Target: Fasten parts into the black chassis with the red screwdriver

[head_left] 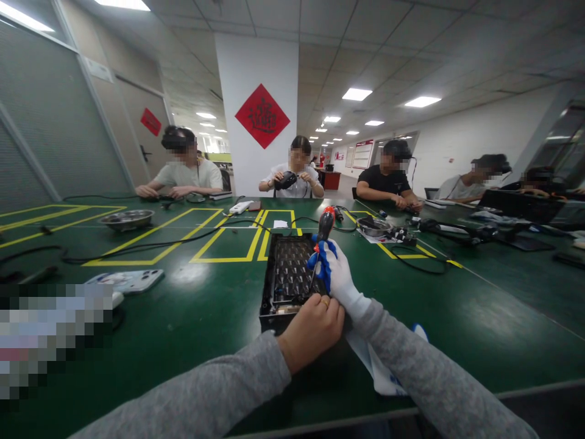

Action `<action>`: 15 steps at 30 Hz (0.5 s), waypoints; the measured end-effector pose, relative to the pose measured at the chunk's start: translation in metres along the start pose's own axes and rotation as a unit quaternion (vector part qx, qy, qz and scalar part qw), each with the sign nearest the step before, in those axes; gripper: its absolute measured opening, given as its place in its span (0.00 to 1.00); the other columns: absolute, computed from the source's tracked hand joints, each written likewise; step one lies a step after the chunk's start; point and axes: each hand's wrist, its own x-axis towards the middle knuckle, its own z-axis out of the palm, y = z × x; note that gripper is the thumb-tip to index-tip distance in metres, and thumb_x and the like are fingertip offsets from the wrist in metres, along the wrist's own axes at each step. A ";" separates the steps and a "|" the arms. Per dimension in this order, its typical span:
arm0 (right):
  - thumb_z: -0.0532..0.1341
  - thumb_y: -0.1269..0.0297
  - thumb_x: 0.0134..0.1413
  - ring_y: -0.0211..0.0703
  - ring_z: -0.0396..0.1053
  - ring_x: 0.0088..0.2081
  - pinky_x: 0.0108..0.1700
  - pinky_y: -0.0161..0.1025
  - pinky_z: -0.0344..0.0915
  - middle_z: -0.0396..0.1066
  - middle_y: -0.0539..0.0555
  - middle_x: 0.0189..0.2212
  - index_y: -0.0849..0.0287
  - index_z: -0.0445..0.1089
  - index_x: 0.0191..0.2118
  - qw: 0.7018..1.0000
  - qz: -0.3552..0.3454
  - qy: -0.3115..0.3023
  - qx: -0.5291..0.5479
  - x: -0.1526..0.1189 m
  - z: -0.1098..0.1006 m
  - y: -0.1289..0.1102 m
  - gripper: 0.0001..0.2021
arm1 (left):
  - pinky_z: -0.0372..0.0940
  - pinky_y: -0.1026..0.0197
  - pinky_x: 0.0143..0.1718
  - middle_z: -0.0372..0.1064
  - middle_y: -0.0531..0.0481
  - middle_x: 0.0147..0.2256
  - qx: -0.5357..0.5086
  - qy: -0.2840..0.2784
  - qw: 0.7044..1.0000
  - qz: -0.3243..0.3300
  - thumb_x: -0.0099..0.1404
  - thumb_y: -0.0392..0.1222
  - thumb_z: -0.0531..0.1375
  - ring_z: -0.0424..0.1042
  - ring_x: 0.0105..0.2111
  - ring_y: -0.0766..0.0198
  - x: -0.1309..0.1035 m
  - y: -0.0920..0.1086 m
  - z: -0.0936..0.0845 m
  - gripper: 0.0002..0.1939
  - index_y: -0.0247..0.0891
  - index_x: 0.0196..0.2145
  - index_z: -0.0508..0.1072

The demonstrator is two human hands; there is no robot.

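Note:
A black rectangular case (292, 268) lies open on the green table, with rows of dark rounded parts inside. My right hand (337, 271), in a white and blue glove, is closed round a screwdriver (326, 224) with a red and black handle. The handle points up and the thin shaft runs down toward the case's right side. My bare left hand (314, 329) is closed at the case's near right corner, close below the gloved hand; what its fingertips hold, if anything, is hidden. A white and blue cloth item (377, 366) lies under my right forearm.
A phone (130, 280) lies at the left, near a metal bowl (127, 219). Another bowl (375, 227) with dark parts stands at the right. Black cables (150, 244) cross the yellow-taped table (219, 329). Several people sit along the far side.

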 end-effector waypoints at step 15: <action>0.57 0.53 0.49 0.30 0.60 0.18 0.18 0.26 0.55 0.65 0.46 0.20 0.56 0.64 0.39 0.998 0.014 0.004 0.068 0.005 -0.004 0.009 0.14 | 0.58 0.57 0.29 0.64 0.50 0.29 -0.095 -0.035 0.991 -0.089 0.62 0.32 0.48 0.65 0.28 0.59 0.001 0.002 0.008 0.04 0.37 0.35 0.60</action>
